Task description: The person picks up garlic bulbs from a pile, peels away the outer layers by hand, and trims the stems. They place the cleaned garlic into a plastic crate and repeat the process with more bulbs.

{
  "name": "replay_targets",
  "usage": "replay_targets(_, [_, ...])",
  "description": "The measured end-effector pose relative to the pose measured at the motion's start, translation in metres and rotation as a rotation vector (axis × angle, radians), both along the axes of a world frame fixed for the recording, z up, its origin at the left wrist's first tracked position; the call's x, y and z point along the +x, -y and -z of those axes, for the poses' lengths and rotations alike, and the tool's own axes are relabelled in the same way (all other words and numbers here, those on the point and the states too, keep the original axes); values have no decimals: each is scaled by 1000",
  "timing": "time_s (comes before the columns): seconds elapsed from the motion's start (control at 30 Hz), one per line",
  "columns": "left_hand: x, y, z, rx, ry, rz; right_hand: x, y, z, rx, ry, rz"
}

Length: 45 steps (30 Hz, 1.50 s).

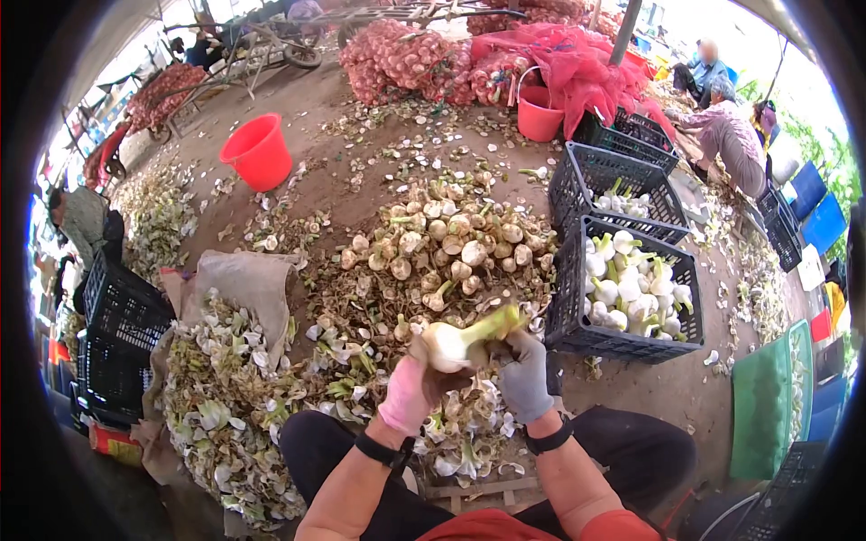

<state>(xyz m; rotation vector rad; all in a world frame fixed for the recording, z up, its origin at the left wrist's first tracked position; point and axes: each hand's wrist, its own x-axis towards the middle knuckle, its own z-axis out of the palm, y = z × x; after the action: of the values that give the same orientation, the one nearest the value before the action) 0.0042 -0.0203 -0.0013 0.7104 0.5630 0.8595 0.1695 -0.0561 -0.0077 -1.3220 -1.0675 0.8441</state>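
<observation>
My left hand, in a pink and dark-stained glove, is closed around a pale garlic bulb with a thick green stalk pointing right. My right hand, gloved in grey, has its fingers curled at the stalk; whether it also pinches a piece of skin is hard to make out. Just beyond my hands lies a heap of unpeeled garlic bulbs with brown, dirty skins. To the right, a black crate holds many clean white garlic bulbs. Loose peelings lie below my hands, between my legs.
Another black crate with a few bulbs stands behind the first. A pile of peelings lies on cloth at left, near stacked black crates. Red buckets, net sacks of garlic and a green crate surround me. People sit at right.
</observation>
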Motion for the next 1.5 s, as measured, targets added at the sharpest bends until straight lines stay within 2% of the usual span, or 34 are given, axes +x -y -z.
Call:
replay_targets(0.07, [-10,-10,5,-198,-68,-139,3,6,20,-14,-73,-276])
replay_targets(0.1, [-12,-17,12,-160,-32,-180,-2,12,4,-138,-282,-376])
replay_targets(0.13, [-11,-17,12,-161,-30,-186,-3,14,-3,-139,-280,-382])
replay_targets(0.2, [-7,-17,6,241,-266,-446,-2,15,-9,-191,-486,-346])
replay_targets(0.27, [-8,-13,-8,230,-358,-459,5,13,-12,-197,-530,-334])
replay_targets(0.33, [-5,-7,-21,861,-688,-336,10,13,-19,-238,-417,-360])
replay_targets(0.37, [0,-8,-19,1012,-791,-352,12,12,-19,-273,-428,-405])
replay_targets(0.4, [-2,-7,-18,1009,-791,-346,13,11,-16,-276,-431,-400])
replay_targets(0.47, [-6,-6,-17,815,-951,-198,10,8,-9,-217,-222,-376])
replay_targets(0.53, [-2,-4,-20,733,-951,-192,8,4,-14,-203,-137,-303])
replay_targets(0.6, [1,-7,-17,513,-770,-204,10,-4,-8,-187,99,-123])
replay_targets(0.63, [-4,-6,-29,367,-697,-75,16,-10,-8,-186,247,-42])
replay_targets(0.67, [-8,-5,-29,369,-698,-68,26,-16,15,-117,309,50])
replay_targets(0.73, [-15,-4,-28,196,-352,38,27,-11,28,-176,219,-70])
replay_targets(0.77, [-14,-7,-22,208,-272,19,21,-6,44,-158,220,-122])
replay_targets(0.8, [-13,-8,-20,89,-160,24,13,0,58,-139,223,-174])
replay_targets(0.83, [-12,-7,-16,4,-62,-5,5,9,42,-180,182,-277])
replay_targets(0.87, [-12,-7,-13,-78,32,-36,0,17,22,-291,215,-354])
replay_targets(0.9, [-10,-8,-12,-74,28,-35,-2,23,20,-511,330,-502])
replay_targets(0.93, [-7,-9,-11,-93,133,-84,-16,34,23,-347,216,-512])
replay_targets(0.97, [-5,-11,-10,-110,241,-133,-18,49,18,-428,150,-629])
replay_targets(1.0, [-6,-13,-8,-111,239,-135,-27,62,23,-373,141,-636])
replay_targets(1.07, [-6,-16,-2,-241,194,-172,-27,74,18,-432,83,-741])
replay_targets(1.1, [-5,-16,3,-202,157,-211,-24,74,1,-429,84,-742])
replay_targets(1.13, [-5,-17,13,-201,154,-209,-19,74,-28,-231,-9,-727])
replay_targets(1.17, [-5,-19,24,-86,-32,-257,-11,72,-55,-30,-96,-705])
replay_targets(1.2, [-4,-21,29,32,-213,-306,7,71,-73,-35,-190,-678])
replay_targets(1.23, [4,-19,18,31,-178,-388,15,69,-99,47,-156,-472])
replay_targets(1.27, [3,-19,18,33,-176,-390,29,62,-97,-28,-342,-328])
replay_targets(1.3, [2,-19,20,87,-245,-402,40,56,-112,104,-246,-161])
replay_targets(1.33, [1,-19,21,141,-316,-415,60,62,-106,95,-346,-133])
replay_targets(1.4, [-5,-20,20,59,-297,-422,89,64,-37,70,-665,80])
replay_targets(1.47, [-2,-21,24,-31,-136,-394,75,56,-4,-351,831,-372])
replay_targets(1.5, [2,-19,13,-81,-117,-364,76,63,10,-355,836,-362])
